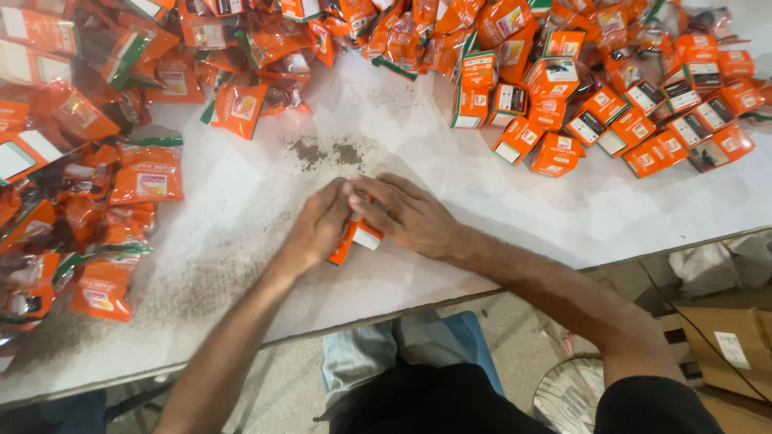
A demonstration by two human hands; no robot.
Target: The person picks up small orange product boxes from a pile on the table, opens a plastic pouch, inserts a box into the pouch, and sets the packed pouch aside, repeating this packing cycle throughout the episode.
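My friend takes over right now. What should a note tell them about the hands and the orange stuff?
Left hand and right hand: both closed around one small orange box at the middle of the white table.
Done: a cluster of filled-looking boxes lies far right.
Left: heaps of orange pouches along the left and top.
Dark crumbs are spilled just beyond the hands.

Bare table (515, 201) — pouches (121, 185), boxes (627, 112) around

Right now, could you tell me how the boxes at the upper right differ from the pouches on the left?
The boxes are stiff, square-edged cartons; the pouches are soft, crinkled bags. The boxes show dark and white panels; the pouches show green edges. The boxes crowd together; the pouches lie looser. Both are orange and rest on the white table.
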